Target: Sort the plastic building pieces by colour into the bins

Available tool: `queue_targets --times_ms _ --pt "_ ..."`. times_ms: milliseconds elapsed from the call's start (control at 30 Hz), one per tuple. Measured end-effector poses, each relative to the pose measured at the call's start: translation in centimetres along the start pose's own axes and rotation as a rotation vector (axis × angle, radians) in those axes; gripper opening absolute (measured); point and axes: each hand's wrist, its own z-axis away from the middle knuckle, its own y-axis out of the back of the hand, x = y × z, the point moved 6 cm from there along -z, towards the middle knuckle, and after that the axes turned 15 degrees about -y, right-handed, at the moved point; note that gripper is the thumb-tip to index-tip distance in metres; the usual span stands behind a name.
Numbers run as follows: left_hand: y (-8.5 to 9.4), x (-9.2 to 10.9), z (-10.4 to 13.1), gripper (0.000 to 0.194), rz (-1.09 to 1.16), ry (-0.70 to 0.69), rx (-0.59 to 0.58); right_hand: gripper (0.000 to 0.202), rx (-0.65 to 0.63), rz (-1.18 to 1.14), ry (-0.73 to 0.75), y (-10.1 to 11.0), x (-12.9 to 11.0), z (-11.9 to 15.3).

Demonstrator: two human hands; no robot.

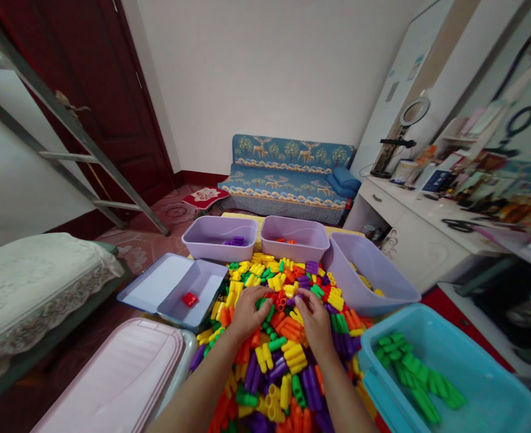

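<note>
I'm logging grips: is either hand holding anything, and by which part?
That cannot be told: left hand and right hand both have fingertips at the pile of plastic pieces, too small and crowded there to show any grip.

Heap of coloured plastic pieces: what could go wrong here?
The heap crowds the left hand and right hand, so fingers might drag neighbouring pieces along. The open blue-rimmed box borders it, so sliding pieces could drop in with the red ones.
</note>
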Motion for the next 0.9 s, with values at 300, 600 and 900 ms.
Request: queue_targets --times_ms 300,600,900 --pt "-0.1 0.1 0.2 0.028 -0.008 0.002 -0.012 0.039 0.085 0.188 0.051 -0.6 -0.6 -0.1" --pt "-0.1 -0.3 0.3 0.025 -0.02 0.029 0.002 0.034 0.121 0.084 0.017 -0.5 0.6 -0.1" --pt "0.0 -1.0 0.6 0.019 0.029 0.096 0.075 0.037 0.298 0.074 0.054 1.3 1.5 -0.5"
